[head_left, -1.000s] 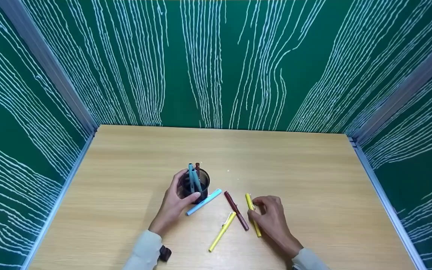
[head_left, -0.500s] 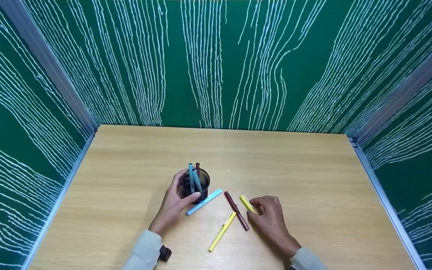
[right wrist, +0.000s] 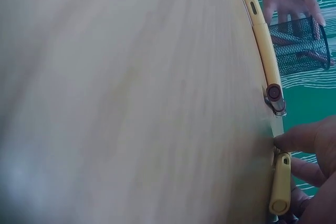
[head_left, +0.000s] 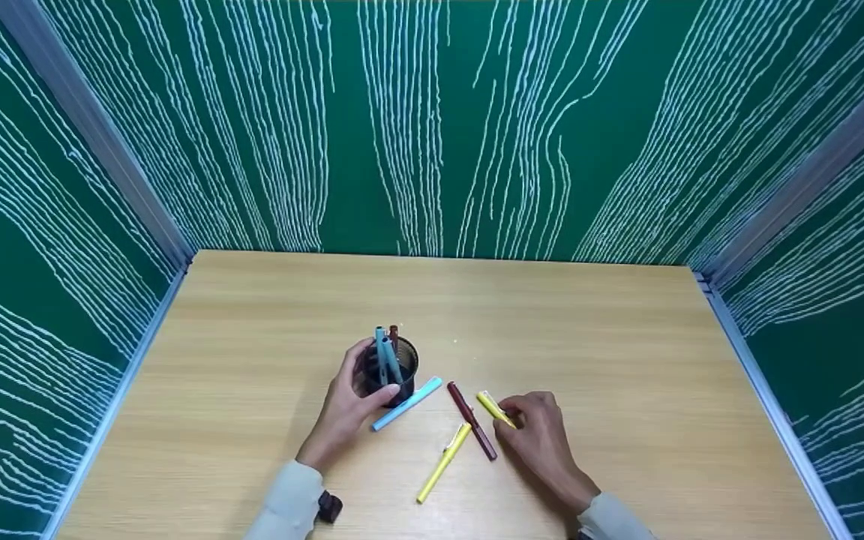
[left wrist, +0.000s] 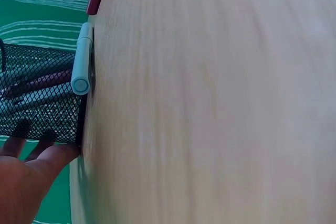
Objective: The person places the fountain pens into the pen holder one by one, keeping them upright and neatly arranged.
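Note:
My left hand [head_left: 346, 412] holds a black mesh pen cup [left wrist: 58, 121] by its left side, thumb in front. Teal pens [head_left: 391, 361] and a dark red pen [head_left: 394, 334] stand inside it. On the right, my right hand [head_left: 544, 439] pinches a yellow pen [head_left: 490, 403] between thumb and fingers, low over the table; its capped end points up-left and the rest is covered by the hand. The right wrist view shows that yellow pen [right wrist: 281, 184] end-on among the fingers.
A light blue pen [head_left: 407, 404] lies right in front of the cup. Between the hands lie another dark red pen [head_left: 471, 420] and a second yellow pen [head_left: 443, 465], their ends close together. Green walls with white lines [head_left: 402, 127] bound the wooden table [head_left: 289, 300].
The yellow pen at my right hand has turned, its capped end swinging left toward the dark red pen, and more of it is now behind the hand. My left hand and the cup stay put.

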`<action>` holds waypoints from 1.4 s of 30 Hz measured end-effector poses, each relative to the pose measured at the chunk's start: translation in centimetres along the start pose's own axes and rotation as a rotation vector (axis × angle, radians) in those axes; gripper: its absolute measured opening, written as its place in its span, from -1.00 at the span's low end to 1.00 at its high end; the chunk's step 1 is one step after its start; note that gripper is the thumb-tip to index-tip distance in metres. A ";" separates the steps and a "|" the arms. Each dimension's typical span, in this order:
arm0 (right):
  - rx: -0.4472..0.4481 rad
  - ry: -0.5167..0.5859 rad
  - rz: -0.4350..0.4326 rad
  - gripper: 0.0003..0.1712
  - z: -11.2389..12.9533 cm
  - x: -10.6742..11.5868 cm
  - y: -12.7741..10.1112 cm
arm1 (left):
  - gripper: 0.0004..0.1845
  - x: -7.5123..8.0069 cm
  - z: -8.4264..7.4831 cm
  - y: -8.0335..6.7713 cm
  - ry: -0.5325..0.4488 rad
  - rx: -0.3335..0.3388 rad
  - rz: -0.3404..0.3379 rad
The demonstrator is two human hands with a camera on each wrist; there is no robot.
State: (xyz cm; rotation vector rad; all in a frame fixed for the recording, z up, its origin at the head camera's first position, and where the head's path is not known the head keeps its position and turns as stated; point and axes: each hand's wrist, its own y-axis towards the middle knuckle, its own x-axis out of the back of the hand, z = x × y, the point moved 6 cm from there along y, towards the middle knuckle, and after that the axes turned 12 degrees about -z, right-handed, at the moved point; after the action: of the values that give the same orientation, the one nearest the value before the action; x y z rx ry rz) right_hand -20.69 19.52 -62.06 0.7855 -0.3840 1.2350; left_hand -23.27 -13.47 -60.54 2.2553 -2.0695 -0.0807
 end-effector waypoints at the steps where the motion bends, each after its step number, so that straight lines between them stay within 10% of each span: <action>1: -0.003 -0.003 0.005 -0.77 0.0 0.0 0.0 | -0.09 0.0 0.0 0.0 -0.003 -0.001 0.001; 42: -0.087 0.205 -0.016 -0.79 3.1 4.1 2.9 | -0.08 -0.1 0.1 0.0 0.016 -0.003 -0.006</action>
State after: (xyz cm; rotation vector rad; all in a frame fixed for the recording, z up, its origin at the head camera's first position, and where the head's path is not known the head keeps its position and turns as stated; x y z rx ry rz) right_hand -21.66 20.46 -56.33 0.5801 -0.2620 1.2624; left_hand -23.31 -13.41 -60.69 2.2526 -2.0537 -0.0654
